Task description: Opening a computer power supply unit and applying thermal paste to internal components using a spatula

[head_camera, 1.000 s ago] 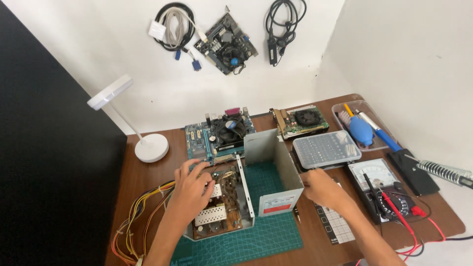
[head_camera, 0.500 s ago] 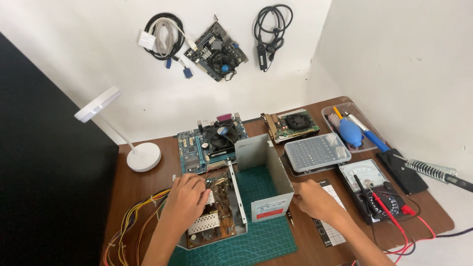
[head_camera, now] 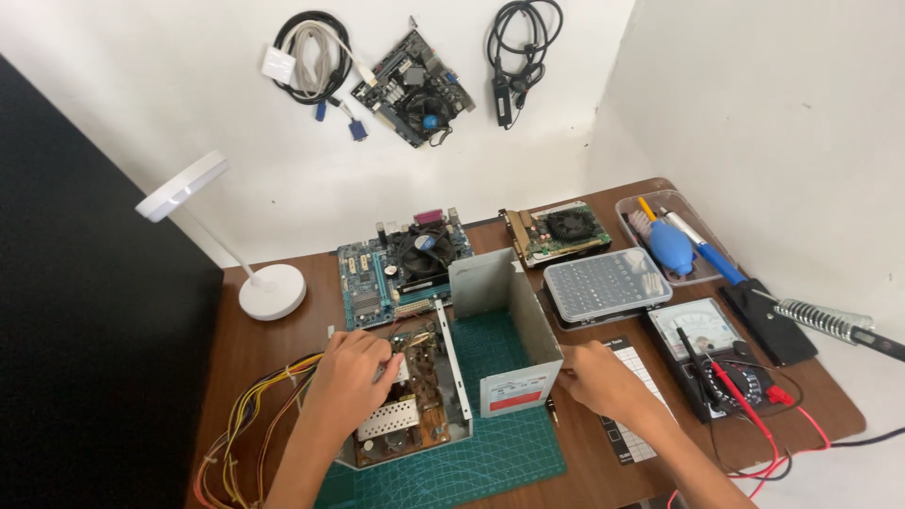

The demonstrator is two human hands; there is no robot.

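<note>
Heads up: your left hand (head_camera: 351, 377) is resting right on top of the bare circuit board (head_camera: 415, 401) inside the opened power supply, fingers curled down among the parts. I can't tell whether they're pinching anything, the back of your hand hides it. The board sits in its metal tray at the front left of the green cutting mat (head_camera: 490, 462), with the bundle of coloured wires (head_camera: 247, 424) trailing off to the left.

Your right hand (head_camera: 599, 377) is loosely closed at the front corner of the grey metal cover (head_camera: 509, 325), touching or just short of it. Can't see if it's gripping the edge or some small tool.

What I'd worry about:
- the big capacitors on a board like that could still hold charge, and bare fingers on it is how you'd find out
- the cover stands upright on its side, so 1 nudge could tip it onto the board or the motherboard (head_camera: 401, 269) behind
- sheet metal edges can cut
- the red probe lead (head_camera: 754, 415) from the meter (head_camera: 716, 353) runs near your right forearm, easy to snag and drag
</note>
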